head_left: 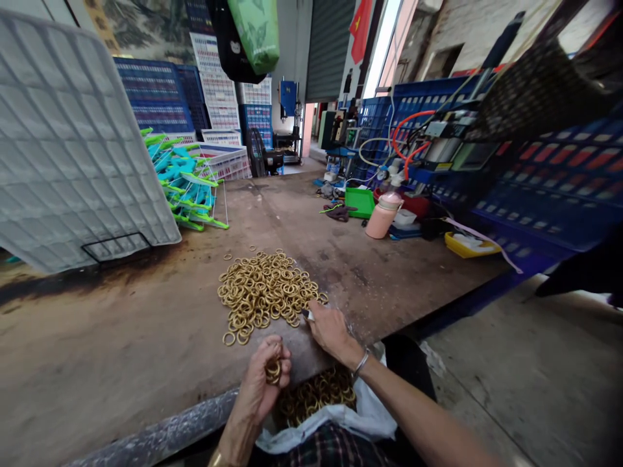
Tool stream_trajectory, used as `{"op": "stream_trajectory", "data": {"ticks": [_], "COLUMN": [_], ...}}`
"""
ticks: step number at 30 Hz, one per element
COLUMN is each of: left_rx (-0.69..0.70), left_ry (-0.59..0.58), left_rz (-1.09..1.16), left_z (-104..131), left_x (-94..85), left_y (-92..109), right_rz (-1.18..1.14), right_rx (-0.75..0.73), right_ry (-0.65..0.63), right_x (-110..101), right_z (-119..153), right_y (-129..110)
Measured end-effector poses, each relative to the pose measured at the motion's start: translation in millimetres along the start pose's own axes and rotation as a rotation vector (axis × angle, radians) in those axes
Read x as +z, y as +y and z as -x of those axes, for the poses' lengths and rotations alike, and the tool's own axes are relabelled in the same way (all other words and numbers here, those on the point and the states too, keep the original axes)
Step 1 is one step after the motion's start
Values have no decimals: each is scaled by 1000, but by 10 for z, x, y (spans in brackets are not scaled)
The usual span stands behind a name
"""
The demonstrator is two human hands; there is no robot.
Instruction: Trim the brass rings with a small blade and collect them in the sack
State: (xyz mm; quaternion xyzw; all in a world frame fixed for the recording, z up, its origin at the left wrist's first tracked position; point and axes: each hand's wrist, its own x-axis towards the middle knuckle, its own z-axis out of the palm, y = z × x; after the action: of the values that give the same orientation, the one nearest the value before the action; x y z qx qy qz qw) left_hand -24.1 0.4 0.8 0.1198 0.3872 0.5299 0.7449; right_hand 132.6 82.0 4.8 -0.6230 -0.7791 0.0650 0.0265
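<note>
My left hand (265, 376) is curled round several brass-coloured rings (273, 371), above the table's near edge. At the right side of a heap of the same rings (265, 285), my right hand (331, 329) rests low with its fingers bent together. Something small, white and dark shows at its fingertips; whether this is a finger wrap or a held piece I cannot make out. Below the table edge, between my forearms, an open white plastic bag (335, 421) holds many more rings.
Beyond the heap stand a pink bottle (383, 215), a green tray (359, 203) and a yellow tray (470, 245). A white quilted panel (82, 143) rises at the left, with green and blue plastic pieces (189, 185) behind it. Blue crates (545, 175) line the right.
</note>
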Motion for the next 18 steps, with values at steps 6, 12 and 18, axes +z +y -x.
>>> {"op": "stream_trajectory", "data": {"ticks": [6, 12, 18], "left_rx": [-17, 95, 215], "left_ry": [73, 98, 81], "left_rz": [106, -15, -208], "left_z": [-32, -42, -29], "left_x": [0, 83, 93], "left_y": [28, 35, -9], "right_rz": [-384, -943, -1110], "right_rx": [-94, -177, -149], "right_ry": [56, -2, -125], "right_x": [-11, -60, -152], "right_z": [26, 142, 225], "right_y": [-27, -221, -358]}}
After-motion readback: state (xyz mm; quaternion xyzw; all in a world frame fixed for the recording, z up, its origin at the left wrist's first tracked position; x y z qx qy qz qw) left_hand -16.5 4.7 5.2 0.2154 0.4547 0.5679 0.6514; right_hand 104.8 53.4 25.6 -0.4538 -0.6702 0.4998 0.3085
